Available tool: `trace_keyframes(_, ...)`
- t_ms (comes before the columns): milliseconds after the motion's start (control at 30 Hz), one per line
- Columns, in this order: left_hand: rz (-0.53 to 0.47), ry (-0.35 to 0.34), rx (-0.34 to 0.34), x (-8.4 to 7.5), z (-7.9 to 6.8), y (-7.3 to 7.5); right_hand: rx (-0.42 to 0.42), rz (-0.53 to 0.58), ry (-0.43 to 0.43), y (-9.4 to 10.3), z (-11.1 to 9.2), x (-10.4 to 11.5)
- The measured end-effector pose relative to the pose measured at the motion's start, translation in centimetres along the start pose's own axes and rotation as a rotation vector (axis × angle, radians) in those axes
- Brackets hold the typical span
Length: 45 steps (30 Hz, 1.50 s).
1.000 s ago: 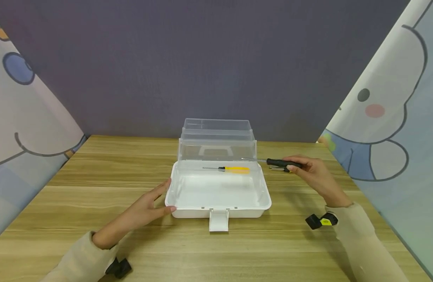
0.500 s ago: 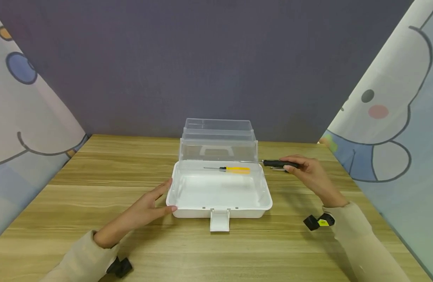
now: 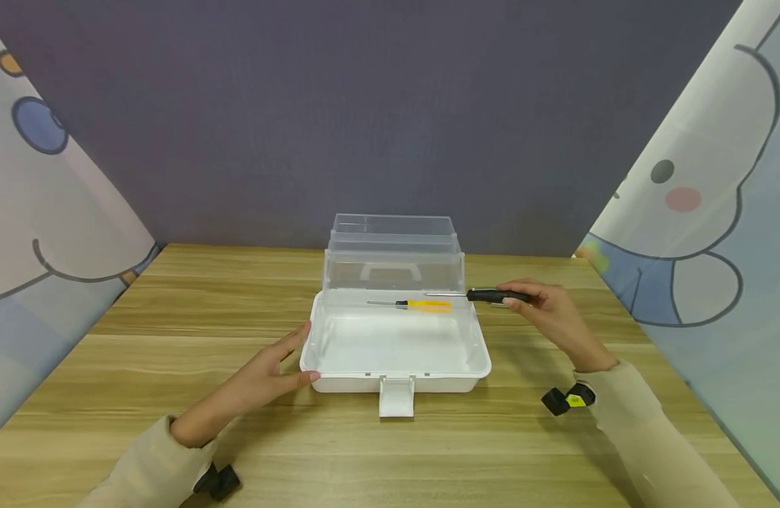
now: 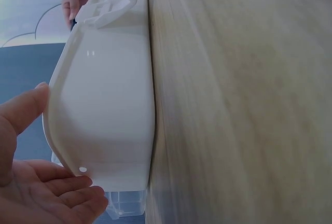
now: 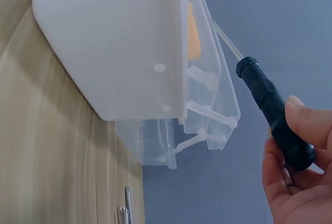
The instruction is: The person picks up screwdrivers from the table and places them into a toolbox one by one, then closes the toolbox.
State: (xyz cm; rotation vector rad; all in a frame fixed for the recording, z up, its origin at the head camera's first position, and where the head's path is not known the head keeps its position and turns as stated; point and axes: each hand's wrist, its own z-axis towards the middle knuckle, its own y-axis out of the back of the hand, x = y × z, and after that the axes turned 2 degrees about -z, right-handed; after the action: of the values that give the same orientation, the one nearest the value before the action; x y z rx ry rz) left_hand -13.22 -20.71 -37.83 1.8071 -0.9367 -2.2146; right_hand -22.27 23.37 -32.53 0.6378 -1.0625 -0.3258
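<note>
A white toolbox [image 3: 396, 384] stands on the table with its clear upper part [image 3: 392, 243] raised at the back. My left hand [image 3: 259, 377] touches its left side, thumb at the front corner, fingers spread and fairly straight along the rim. My right hand [image 3: 551, 321] holds a black-handled screwdriver [image 5: 270, 102] by the handle. Its metal shaft points left, over the back right part of the box in the head view. A screwdriver with a yellow handle [image 3: 428, 306] lies at the back of the box, its shaft to the left.
Several thin metal shafts [image 5: 126, 211] lie on the wooden table [image 3: 237, 296] right of the box, mostly hidden by my right hand in the head view. A white latch [image 3: 397, 398] hangs down at the box's front. A dark wall [image 3: 390, 127] rises behind the table.
My right hand has moved slightly left and a little down with the black screwdriver, whose shaft now reaches further over the box. My left hand stays in place against the box.
</note>
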Motion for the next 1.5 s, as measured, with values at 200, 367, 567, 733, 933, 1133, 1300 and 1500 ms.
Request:
trace_keyframes(200,-0.001,-0.002,-0.005,0.0,0.0,0.0,-0.006,-0.019,0.011,-0.5,0.3,0.3)
trace_keyframes(367,-0.004,-0.004,-0.005,0.0,0.0,0.1,-0.003,0.028,0.011,-1.2,0.6,0.5)
trace_keyframes(567,-0.004,-0.007,0.002,0.0,-0.1,0.0,0.012,0.066,0.004,-1.7,0.6,0.8)
trace_keyframes(733,-0.01,-0.004,0.005,0.1,-0.1,0.0,0.013,0.069,0.01,-2.1,0.7,1.2)
trace_keyframes(933,-0.007,0.0,0.003,0.1,-0.1,0.0,0.006,0.012,0.011,-2.6,1.0,1.4)
trace_keyframes(1133,-0.004,0.011,0.0,-0.1,-0.2,0.0,0.011,-0.003,0.007,-2.8,1.5,1.4)
trace_keyframes(1300,-0.01,0.008,0.003,0.0,-0.2,0.0,0.022,-0.025,0.005,-3.1,1.7,1.7)
trace_keyframes(1500,-0.006,0.004,0.006,0.0,-0.2,0.0,0.022,-0.032,0.01,-3.5,1.9,1.8)
